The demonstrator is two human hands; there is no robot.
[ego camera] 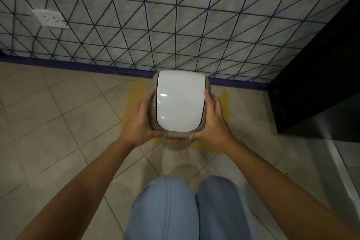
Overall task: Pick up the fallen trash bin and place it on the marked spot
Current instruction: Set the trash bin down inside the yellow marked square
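The trash bin [176, 143] is taupe with a glossy white lid [180, 103]. Yellow marking [134, 93] stains beige floor tiles [48, 122]. At twelve o'clock, the pale wall [175, 25] carries dark triangular lines above purple skirting [78, 64]. Trousers [165, 210] are light blue.

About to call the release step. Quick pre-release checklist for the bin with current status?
1. Bin upright, white lid facing up: ok.
2. Lid shut: ok, it sits flush in its frame.
3. Bin over the yellow mark: ok, yellow shows on both sides and in front of it.
4. Base resting flat on the floor: cannot tell, the base is hidden from above.
5. Grip: ok, left hand and right hand clasp opposite sides of the top.
6. Clear of the wall and the black cabinet: cabinet ok; gap to the wall cannot tell.
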